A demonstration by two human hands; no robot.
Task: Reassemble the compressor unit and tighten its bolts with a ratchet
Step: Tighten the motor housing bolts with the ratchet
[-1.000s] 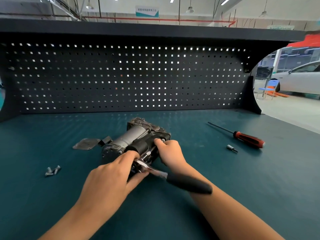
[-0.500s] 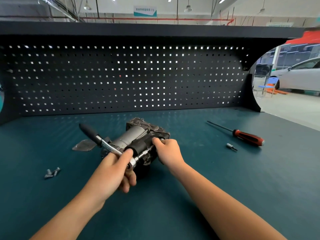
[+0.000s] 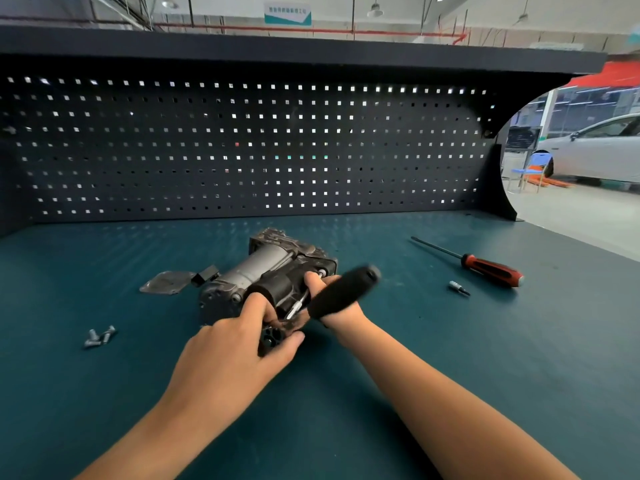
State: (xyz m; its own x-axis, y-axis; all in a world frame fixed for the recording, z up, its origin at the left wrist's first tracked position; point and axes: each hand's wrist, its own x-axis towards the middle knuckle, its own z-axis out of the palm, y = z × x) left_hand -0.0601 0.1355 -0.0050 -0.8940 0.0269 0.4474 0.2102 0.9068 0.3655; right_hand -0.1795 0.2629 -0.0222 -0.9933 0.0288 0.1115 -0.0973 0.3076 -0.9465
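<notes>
**Bench, one moment.**

- Compressor unit [image 3: 273, 271]: grey metal cylinder joined to a dark, grimy cast housing. It lay on its side at the middle of the teal workbench top [image 3: 450, 375], in front of the black pegboard back panel [image 3: 242, 150].
- Ratchet [image 3: 343, 292]: black-handled with a bright metal shank. The handle was blurred and angled up to the right, across the right wrist. The head sat at the unit's near end.
- Left hand [image 3: 228, 355]: fingers and thumb were curled round the ratchet's head end, against the unit's near face.
- Right hand [image 3: 317, 282]: it gripped the unit's right side, partly hidden behind the handle. The two hands were close together.
- Loose silver bolts [image 3: 100, 336]: a small cluster, left of the hands and well apart from the unit.
- Flat grey metal plate [image 3: 166, 282] and a small black block [image 3: 207, 273]: both lay just beside the unit's left end.
- Screwdriver [image 3: 491, 268]: red-and-black handle with a long thin shaft, to the right.
- Short silver bit [image 3: 457, 287]: lay near the screwdriver.
- Hanging sign [image 3: 287, 13]: white and teal, with lettering too small to read.
- No brand mark or label was legible on any tool or on the unit.
</notes>
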